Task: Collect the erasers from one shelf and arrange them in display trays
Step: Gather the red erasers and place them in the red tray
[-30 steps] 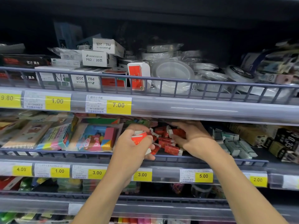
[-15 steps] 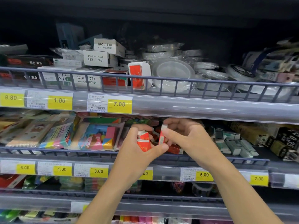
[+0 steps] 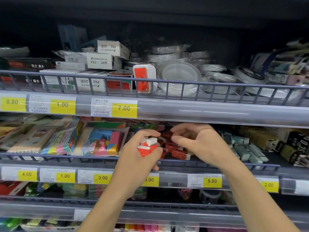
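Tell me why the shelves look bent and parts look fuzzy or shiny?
Head view: the wide lens bows the shelf rails; the right hand is motion-blurred, while the left hand gripping red erasers stays sharper; glare streaks the price strip; the top recess sits dark.

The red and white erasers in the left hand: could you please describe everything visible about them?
The red and white erasers are small blocks in red sleeves with white ends showing, bunched unevenly. The left hand grips them, fingers curled over and thumb below, in front of the middle shelf, beside loose ones still lying there. Their count is unclear.
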Demonstrator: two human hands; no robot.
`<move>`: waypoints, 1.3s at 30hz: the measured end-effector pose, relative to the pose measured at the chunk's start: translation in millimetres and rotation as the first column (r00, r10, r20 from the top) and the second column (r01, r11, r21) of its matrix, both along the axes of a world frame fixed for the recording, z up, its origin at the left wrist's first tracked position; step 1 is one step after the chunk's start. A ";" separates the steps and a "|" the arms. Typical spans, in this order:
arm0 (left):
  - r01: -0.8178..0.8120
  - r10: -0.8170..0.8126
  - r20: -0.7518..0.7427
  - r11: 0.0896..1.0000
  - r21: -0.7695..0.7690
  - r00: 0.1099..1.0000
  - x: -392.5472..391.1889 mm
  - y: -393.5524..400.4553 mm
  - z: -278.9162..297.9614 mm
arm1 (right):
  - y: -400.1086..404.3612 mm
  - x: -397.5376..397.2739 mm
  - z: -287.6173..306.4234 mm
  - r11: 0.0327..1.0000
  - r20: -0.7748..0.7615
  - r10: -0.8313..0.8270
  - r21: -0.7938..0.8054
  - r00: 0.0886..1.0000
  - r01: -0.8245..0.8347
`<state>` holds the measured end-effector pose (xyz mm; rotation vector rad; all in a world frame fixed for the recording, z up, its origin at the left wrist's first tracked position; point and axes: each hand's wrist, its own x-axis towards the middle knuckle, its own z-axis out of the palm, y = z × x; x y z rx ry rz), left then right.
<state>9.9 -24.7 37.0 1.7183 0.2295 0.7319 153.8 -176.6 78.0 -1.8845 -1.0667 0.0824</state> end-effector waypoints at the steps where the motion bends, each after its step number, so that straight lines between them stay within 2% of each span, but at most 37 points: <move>1: 0.000 0.001 0.005 1.000 -0.031 1.000 -0.1 3.1 -1.5 | -2.8 6.9 0.7 0.992 0.069 -0.102 -0.061 0.992 0.106; 3: 0.004 -0.002 0.020 0.996 -0.093 1.000 -0.8 7.5 -2.9 | -7.9 18.4 2.0 0.951 0.174 -0.195 -0.208 0.965 0.229; 5: 0.010 -0.006 0.031 0.992 -0.125 1.000 -0.6 9.2 -3.1 | -9.6 26.5 0.0 0.876 0.286 -0.177 -0.392 0.942 0.283; 7: 0.014 -0.009 0.038 0.989 -0.149 0.999 0.3 8.8 -3.0 | -7.2 29.8 -4.5 0.817 0.343 -0.121 -0.499 0.932 0.289; 17: 0.027 -0.023 0.028 0.988 -0.151 0.999 2.5 6.4 -5.0 | -1.7 39.5 -12.7 0.772 0.397 -0.085 -0.554 0.914 0.313; 20: 0.034 -0.028 0.037 0.985 -0.170 0.999 2.0 4.8 -4.6 | -4.9 37.3 -13.3 0.854 0.341 -0.079 -0.461 0.937 0.240; 23: 0.067 -0.050 0.071 0.967 -0.248 0.996 3.1 2.2 -3.6 | -8.8 24.6 -10.5 0.990 0.073 -0.041 -0.134 0.997 0.050; 25: 0.138 -0.110 0.110 0.943 -0.303 0.988 3.9 0.0 -3.6 | -8.0 12.2 -7.0 0.993 -0.109 0.112 0.056 0.988 -0.106; 27: 0.217 -0.184 0.134 0.926 -0.310 0.974 4.0 -1.6 -4.3 | -3.3 2.5 -5.5 0.965 -0.201 0.243 0.145 0.949 -0.217; 29: 0.275 -0.242 0.143 0.915 -0.294 0.960 3.9 -2.1 -5.2 | 2.2 -4.6 -5.4 0.952 -0.224 0.292 0.167 0.930 -0.258; 31: 0.290 -0.257 0.148 0.914 -0.283 0.955 4.2 -1.6 -6.5 | 5.6 -8.2 -6.1 0.959 -0.221 0.263 0.163 0.939 -0.231; 35: 0.257 -0.230 0.140 0.941 -0.219 0.963 4.3 -1.5 -7.4 | 6.9 -16.9 -6.9 0.964 -0.242 0.251 0.151 0.937 -0.220; 39: 0.228 -0.213 0.125 0.966 -0.123 0.969 2.0 -1.8 -7.0 | 8.7 -25.1 -4.8 0.983 -0.197 0.172 0.106 0.965 -0.153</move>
